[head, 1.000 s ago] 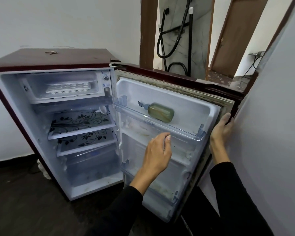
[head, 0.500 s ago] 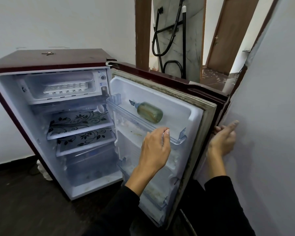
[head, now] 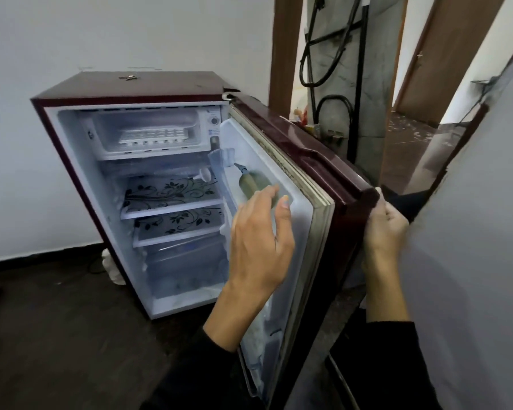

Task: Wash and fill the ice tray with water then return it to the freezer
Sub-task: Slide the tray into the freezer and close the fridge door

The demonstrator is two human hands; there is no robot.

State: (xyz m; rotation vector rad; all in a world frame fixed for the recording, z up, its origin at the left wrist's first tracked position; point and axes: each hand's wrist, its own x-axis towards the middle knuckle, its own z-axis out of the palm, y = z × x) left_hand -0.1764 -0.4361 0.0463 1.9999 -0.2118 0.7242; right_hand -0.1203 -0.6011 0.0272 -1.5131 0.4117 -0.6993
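A white ice tray [head: 153,136] lies in the freezer compartment [head: 172,119] at the top of a small maroon fridge [head: 71,137]. The fridge door [head: 323,161] stands partly open, swung toward the cabinet. My left hand [head: 258,232] is in front of the door's inner side with fingers loosely spread, near the door shelf, holding nothing. My right hand [head: 385,223] grips the door's outer edge, fingers curled round it.
A greenish bottle [head: 253,183] lies in the door shelf. Two glass shelves [head: 172,196] with a floral print and a drawer sit below the freezer. A grey wall [head: 471,232] is close on the right. Dark floor [head: 57,321] lies in front; a doorway opens behind.
The door has swung from wide open toward the cabinet. My right hand has shifted from the door's back to gripping its edge; my left hand has stayed by the inner shelf.
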